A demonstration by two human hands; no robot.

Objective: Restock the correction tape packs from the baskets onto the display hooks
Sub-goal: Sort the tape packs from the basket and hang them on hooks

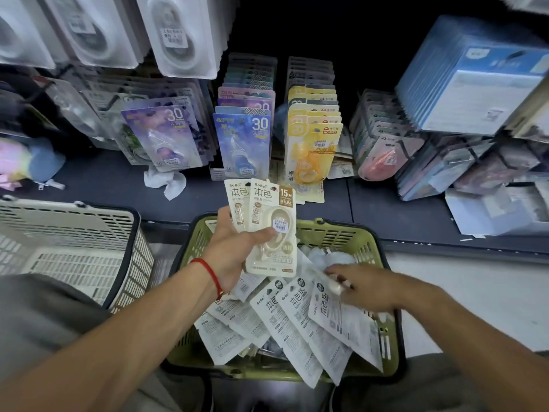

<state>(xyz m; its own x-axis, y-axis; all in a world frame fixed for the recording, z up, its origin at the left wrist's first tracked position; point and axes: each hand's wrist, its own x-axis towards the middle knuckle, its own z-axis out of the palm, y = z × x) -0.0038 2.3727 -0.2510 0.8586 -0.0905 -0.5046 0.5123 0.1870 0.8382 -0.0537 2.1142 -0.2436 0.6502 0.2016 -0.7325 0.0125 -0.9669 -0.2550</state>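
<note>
The fingers (261, 234) of the left hand (237, 248) are curled round a small fan of cream correction tape packs (269, 221), thumb across the front one, at least two cards showing, held upright above the green basket (353, 239). The right hand (362, 285) reaches down into that basket, its fingertips (332, 270) on the top edge of a loose pack (329, 295); the blur there hides whether they pinch it or only touch it. More cream packs (285, 316) lie overlapped and mostly face down in the basket, sloping over its near rim. The likeliest slip, as I judge it, is in the left grip: the cards are glossy and held near their lower half, so adding another could fan them wider and let the back one slide out. Drawing one pack from the overlapped heap could also drag its neighbours over the near rim onto the floor. Beyond, on the shelf (104, 173), stand purple (166, 138), blue (243, 144) and yellow (312, 150) rows, close enough that a cream pack could end up in the wrong one. A white basket (89, 233) sits to the left.
</note>
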